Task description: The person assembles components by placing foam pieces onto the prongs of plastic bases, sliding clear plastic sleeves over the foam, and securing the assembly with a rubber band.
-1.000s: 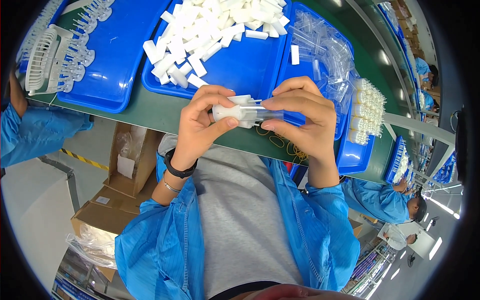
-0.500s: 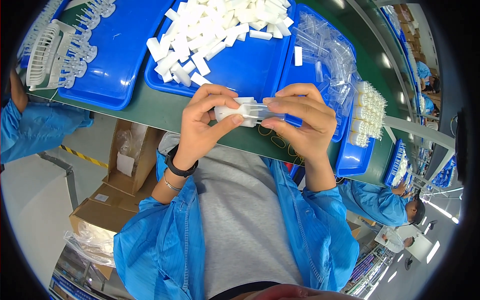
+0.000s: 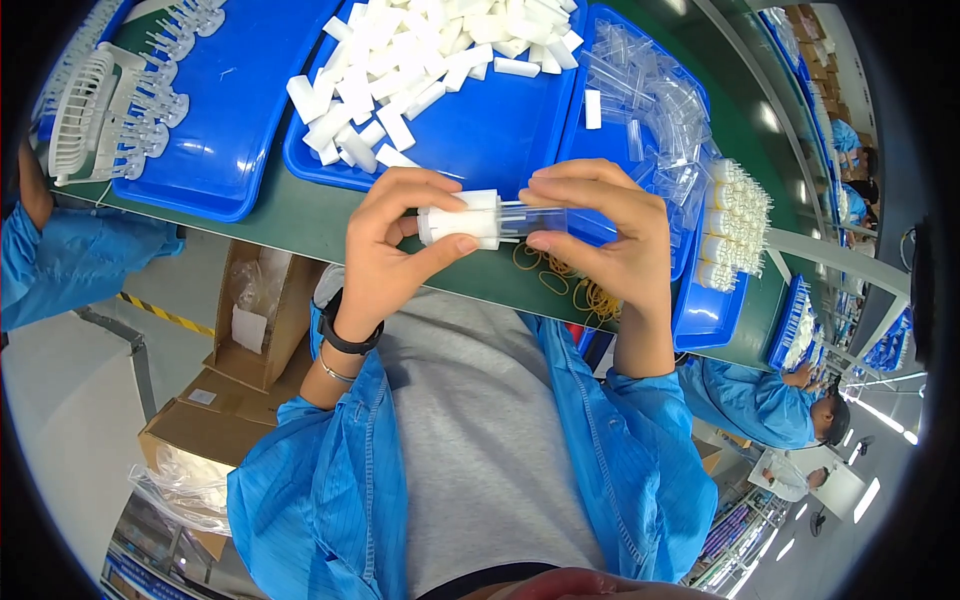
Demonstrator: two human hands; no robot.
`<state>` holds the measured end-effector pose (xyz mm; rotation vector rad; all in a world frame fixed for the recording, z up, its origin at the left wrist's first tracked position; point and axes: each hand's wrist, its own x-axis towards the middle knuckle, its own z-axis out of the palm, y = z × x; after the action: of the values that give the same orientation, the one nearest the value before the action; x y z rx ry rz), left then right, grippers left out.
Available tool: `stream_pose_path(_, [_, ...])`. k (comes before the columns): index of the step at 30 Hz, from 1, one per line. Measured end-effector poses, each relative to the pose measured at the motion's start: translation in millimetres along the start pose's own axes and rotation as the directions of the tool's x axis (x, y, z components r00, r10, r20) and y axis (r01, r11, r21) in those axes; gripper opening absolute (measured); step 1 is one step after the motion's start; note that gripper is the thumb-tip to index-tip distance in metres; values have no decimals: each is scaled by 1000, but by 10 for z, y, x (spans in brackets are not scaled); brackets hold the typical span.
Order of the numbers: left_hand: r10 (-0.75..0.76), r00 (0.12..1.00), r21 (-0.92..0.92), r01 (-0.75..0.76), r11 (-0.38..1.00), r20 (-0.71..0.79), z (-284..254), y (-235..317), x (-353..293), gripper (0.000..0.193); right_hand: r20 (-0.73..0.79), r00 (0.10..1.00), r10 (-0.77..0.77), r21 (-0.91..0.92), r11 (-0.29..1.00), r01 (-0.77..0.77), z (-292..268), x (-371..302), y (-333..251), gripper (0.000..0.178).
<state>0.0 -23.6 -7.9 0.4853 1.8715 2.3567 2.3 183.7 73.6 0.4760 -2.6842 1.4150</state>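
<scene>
My left hand (image 3: 395, 235) pinches a white bundle (image 3: 462, 222) between thumb and fingers. It looks like several white foam-like strips set around a core, with thin white prongs pointing right. At the bundle's right end is a clear plastic tube (image 3: 546, 220), which surrounds the prongs. My right hand (image 3: 615, 225) has its thumb below the tube and its fingers above, closed on it. Both pieces lie level over the near table edge, in line with each other. How far the tube reaches over the strips is hard to make out.
Loose white strips (image 3: 395, 75) are heaped in a blue tray (image 3: 490, 145). Right of it lie clear tubes (image 3: 665, 95), and bundled white-and-yellow pieces (image 3: 735, 225) stand beyond. Yellow rubber bands (image 3: 597, 300) lie near my right wrist. White pronged parts (image 3: 140, 110) sit left. Co-workers (image 3: 755, 400) are nearby.
My left hand has shifted slightly left with the bundle, and more white strips show around it. My right fingers have moved a little up and left. More of the rubber bands has come into sight.
</scene>
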Motion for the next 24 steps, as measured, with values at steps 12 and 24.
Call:
stream_pose_path(12, [-22, 999, -436, 39, 899, 43, -82, -160, -42, 37, 49, 998, -50, 113, 993, 45, 134, 31, 31, 29])
stream_pose_path(24, [-160, 974, -495, 218, 841, 158, -43, -78, 14, 30, 143, 949, -280, 31, 960, 279, 192, 65, 88, 36])
